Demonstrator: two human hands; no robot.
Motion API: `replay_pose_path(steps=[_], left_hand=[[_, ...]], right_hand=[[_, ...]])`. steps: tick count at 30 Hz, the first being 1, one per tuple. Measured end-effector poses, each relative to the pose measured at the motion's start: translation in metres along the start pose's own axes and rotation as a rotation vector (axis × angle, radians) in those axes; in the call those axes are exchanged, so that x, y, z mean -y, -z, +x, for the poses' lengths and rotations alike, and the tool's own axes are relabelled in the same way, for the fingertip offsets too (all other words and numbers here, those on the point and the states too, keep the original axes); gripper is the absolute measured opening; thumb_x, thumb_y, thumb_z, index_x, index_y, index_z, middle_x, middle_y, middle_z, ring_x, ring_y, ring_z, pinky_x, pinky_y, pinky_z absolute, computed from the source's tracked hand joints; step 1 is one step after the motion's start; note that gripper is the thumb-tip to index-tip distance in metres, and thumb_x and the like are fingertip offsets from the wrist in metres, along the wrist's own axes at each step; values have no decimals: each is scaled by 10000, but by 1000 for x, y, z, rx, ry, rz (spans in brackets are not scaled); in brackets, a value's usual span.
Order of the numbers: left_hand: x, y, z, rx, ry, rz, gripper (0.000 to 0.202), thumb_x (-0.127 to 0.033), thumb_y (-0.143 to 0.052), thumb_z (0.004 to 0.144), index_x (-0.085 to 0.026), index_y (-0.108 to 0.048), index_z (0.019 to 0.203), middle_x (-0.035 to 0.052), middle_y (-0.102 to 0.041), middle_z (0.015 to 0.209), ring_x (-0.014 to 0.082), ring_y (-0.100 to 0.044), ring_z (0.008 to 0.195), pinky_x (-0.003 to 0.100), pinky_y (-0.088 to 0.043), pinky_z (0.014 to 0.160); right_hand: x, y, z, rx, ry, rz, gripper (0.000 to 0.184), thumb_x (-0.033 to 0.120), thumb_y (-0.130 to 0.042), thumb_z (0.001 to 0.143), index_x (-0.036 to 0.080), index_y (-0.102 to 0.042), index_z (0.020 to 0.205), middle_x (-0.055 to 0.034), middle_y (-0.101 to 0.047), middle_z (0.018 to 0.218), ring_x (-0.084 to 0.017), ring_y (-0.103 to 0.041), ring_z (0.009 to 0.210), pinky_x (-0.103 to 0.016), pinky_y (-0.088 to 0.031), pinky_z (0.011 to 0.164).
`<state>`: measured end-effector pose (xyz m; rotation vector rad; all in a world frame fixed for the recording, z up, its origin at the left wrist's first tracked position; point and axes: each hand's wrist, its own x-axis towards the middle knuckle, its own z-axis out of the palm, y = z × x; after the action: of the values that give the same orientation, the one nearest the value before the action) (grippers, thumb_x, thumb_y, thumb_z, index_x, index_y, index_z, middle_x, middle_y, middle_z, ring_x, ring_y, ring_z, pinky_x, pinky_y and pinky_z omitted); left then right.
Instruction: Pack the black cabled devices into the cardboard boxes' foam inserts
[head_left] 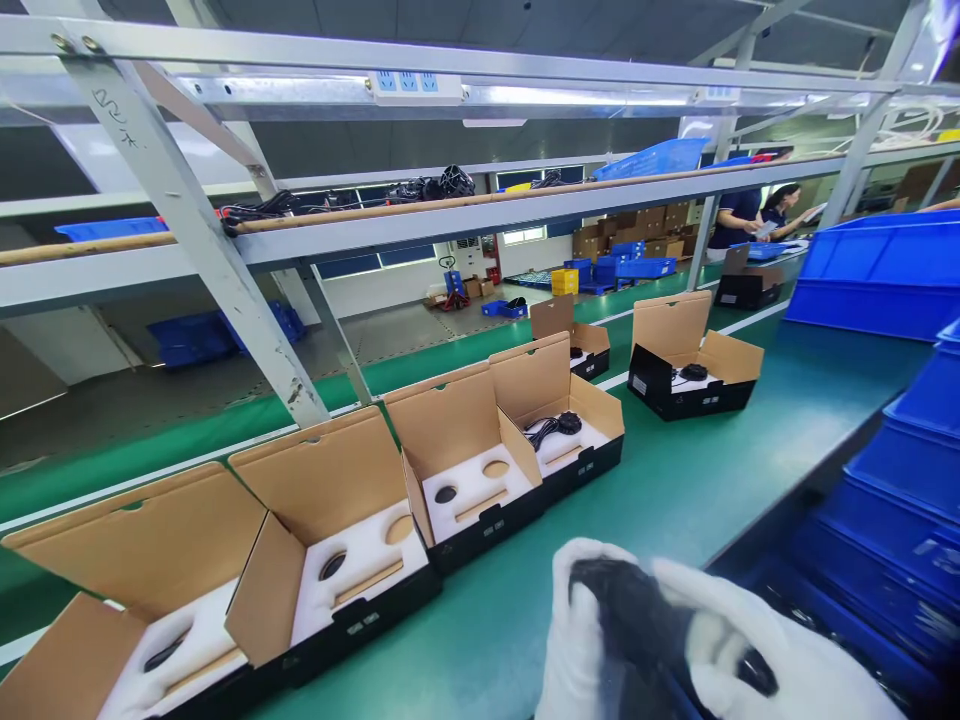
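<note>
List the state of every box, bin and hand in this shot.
left hand: gloved, closed on the black part
right hand: gloved, closed on the same part
nearest box: open
second box: open
third box: open
fourth box: open, cable inside
blue bins: stacked

Both hands wear white cloth gloves, soft and matt: the left hand point(581, 630) and the right hand point(757, 650) close around a black part point(637, 610) with a dull plastic look. The boxes point(480, 460) are brown corrugated cardboard inside, black outside, with white foam inserts point(469, 490). The belt point(660, 490) is smooth green, slightly shiny. The bins point(877, 270) are glossy blue plastic. The frame point(187, 230) is grey painted metal, scuffed.
</note>
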<state>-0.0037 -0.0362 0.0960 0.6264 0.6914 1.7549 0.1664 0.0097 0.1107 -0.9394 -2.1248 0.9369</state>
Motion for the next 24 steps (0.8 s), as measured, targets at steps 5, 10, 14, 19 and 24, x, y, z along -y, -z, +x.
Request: replay_pose_path(steps=[5, 10, 14, 19, 24], left_hand=[[17, 10, -9, -148, -510, 778, 627, -410, -936, 581, -261, -656, 1123, 125, -691, 1139, 323, -635, 1085, 439, -461, 1065], [15, 5, -19, -259, -594, 1052, 963, -318, -932, 585, -251, -402, 1386, 120, -663, 1237, 295, -637, 1110, 393, -477, 1049], [-6, 4, -26, -204, -319, 889, 1025, -351, -905, 615, -273, -323, 1456, 130, -569, 1371, 291, -648, 994, 468, -466, 1086], [-13, 7, -28, -217, -234, 746, 962, -391, -902, 615, -300, -414, 1439, 103, -594, 1352, 280, -645, 932, 488, -485, 1069], [-18, -10, -22, -273, -467, 1019, 710, -288, -916, 571, -329, -638, 1224, 76, -684, 1195, 312, -632, 979, 494, -440, 1058]], right_hand=[[9, -14, 13, 166, -190, 449, 913, 495, -776, 747, 278, -367, 1534, -126, -536, 1468, -329, -535, 1324, -440, -460, 1115], [8, -18, 23, 166, -130, 870, 647, 578, -741, 760, 340, -588, 1342, -81, -609, 1391, -311, -559, 1297, -460, -463, 1084], [-13, -35, 26, 112, -177, 957, 705, 842, -343, 834, 355, -646, 1244, -72, -717, 1188, -252, -669, 1128, -376, -584, 889], [-22, -54, 25, 154, -227, 966, 931, 833, -23, 859, 261, -590, 1325, -123, -728, 1126, -207, -726, 926, -281, -594, 668], [1, -37, 26, 194, -126, 775, 655, 723, -418, 910, 307, -542, 1401, -69, -693, 1244, -256, -649, 1155, -386, -551, 951]])
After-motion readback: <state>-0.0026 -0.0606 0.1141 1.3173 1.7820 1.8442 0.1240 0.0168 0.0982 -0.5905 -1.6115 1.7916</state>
